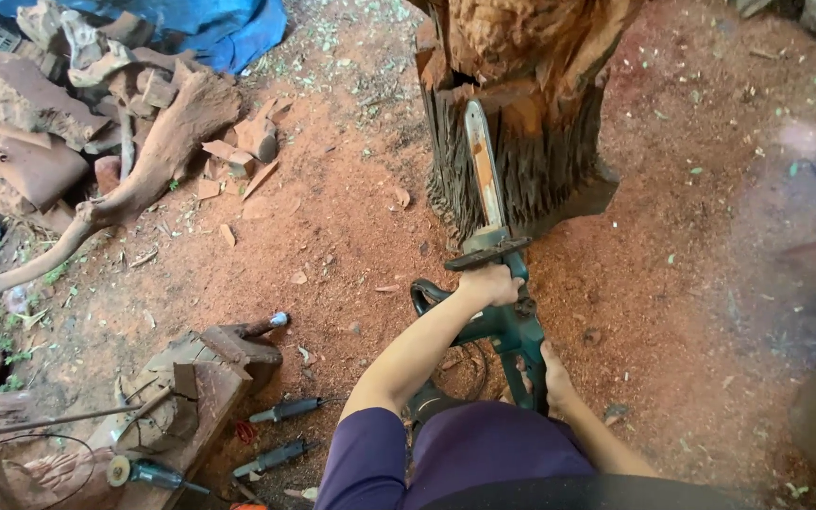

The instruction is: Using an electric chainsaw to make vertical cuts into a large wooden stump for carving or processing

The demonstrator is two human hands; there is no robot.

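Note:
A green electric chainsaw points away from me, its long bar laid against the front of a large reddish tree stump with rough carved bark. My left hand grips the saw's front handle just behind the bar. My right hand wraps the rear handle close to my body. The tip of the bar sits at a cut ledge in the stump.
Red sawdust covers the ground. At left lie wood offcuts and a long curved branch, under a blue tarp. A wooden block at lower left has hand power tools and an angle grinder beside it.

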